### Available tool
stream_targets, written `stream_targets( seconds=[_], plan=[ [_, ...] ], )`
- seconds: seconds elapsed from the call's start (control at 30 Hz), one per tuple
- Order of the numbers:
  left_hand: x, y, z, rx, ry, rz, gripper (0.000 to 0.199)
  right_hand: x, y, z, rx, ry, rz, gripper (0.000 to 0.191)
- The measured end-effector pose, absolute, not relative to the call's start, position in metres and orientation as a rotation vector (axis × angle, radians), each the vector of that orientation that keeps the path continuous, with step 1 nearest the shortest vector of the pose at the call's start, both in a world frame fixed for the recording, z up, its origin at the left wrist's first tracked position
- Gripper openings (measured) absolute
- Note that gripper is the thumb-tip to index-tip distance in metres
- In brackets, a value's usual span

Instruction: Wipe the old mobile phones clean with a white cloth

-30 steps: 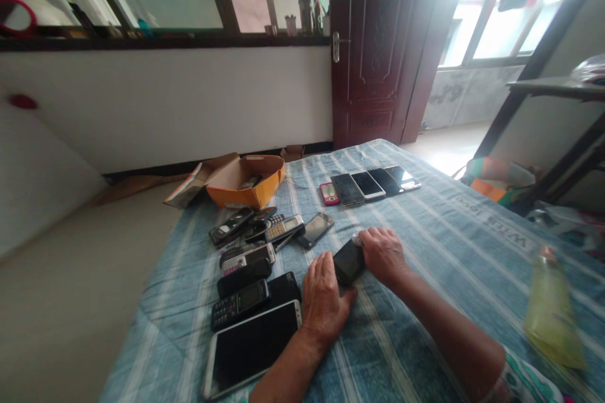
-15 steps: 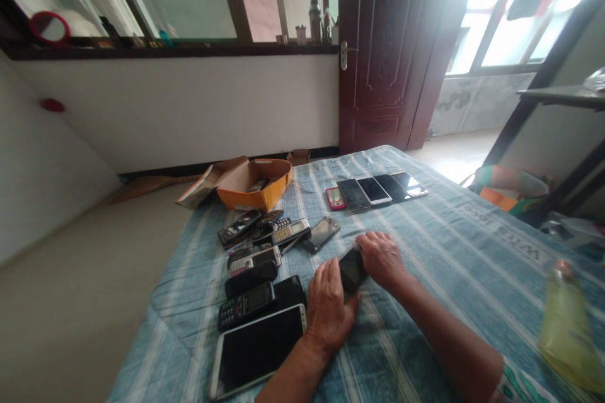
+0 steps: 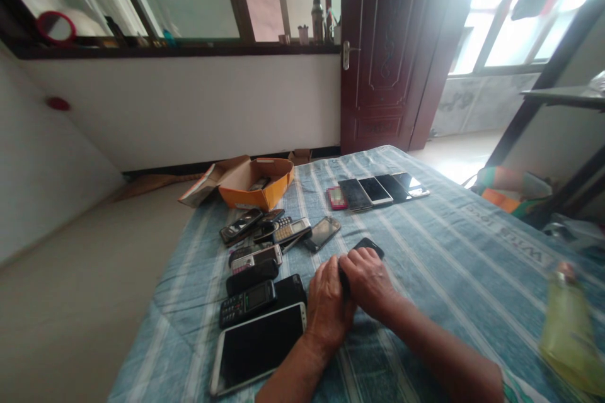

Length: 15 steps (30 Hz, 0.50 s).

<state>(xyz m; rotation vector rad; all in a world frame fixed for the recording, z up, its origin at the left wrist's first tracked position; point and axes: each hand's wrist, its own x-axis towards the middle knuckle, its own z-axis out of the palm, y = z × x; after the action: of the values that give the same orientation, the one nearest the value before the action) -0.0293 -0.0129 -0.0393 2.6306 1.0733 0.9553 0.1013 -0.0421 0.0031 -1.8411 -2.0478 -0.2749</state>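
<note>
A dark mobile phone point(image 3: 373, 246) is in my left hand point(image 3: 327, 303), tilted just above the cloth. The fingers of that hand close around its near end. My right hand point(image 3: 367, 278) lies across the phone's face with its fingers curled and pressed together, and covers most of it. Whether a small thing sits under those fingers is hidden. Left of my hands lie a large white-framed phone point(image 3: 263, 347), a black keypad phone point(image 3: 246, 303) and a black phone point(image 3: 292, 291). A grey touchscreen phone point(image 3: 323, 233) rests beyond my left hand.
An open orange cardboard box point(image 3: 259, 195) with phones inside stands at the far left. Several old phones point(image 3: 289, 230) are heaped before it. A row of phones point(image 3: 376, 190) lies farther back, a pink one point(image 3: 337, 198) at its left end. A bottle of yellow liquid point(image 3: 571, 334) is at right.
My right hand has slid from the phone's far end towards my left hand and now covers the middle of the phone. My left hand has kept its hold.
</note>
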Motion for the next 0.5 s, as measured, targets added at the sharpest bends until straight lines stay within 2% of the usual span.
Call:
stream_targets(
  seconds=[0.27,0.5],
  plan=[
    [-0.029,-0.014,-0.043,2.696,1.131,0.945,0.058,0.104,-0.063,-0.008,-1.669,-2.038,-0.304,0.009],
    [-0.029,-0.017,-0.033,2.684,1.158,0.825,0.058,0.131,-0.063,-0.010,-1.802,-1.958,-0.333,0.012]
  ],
)
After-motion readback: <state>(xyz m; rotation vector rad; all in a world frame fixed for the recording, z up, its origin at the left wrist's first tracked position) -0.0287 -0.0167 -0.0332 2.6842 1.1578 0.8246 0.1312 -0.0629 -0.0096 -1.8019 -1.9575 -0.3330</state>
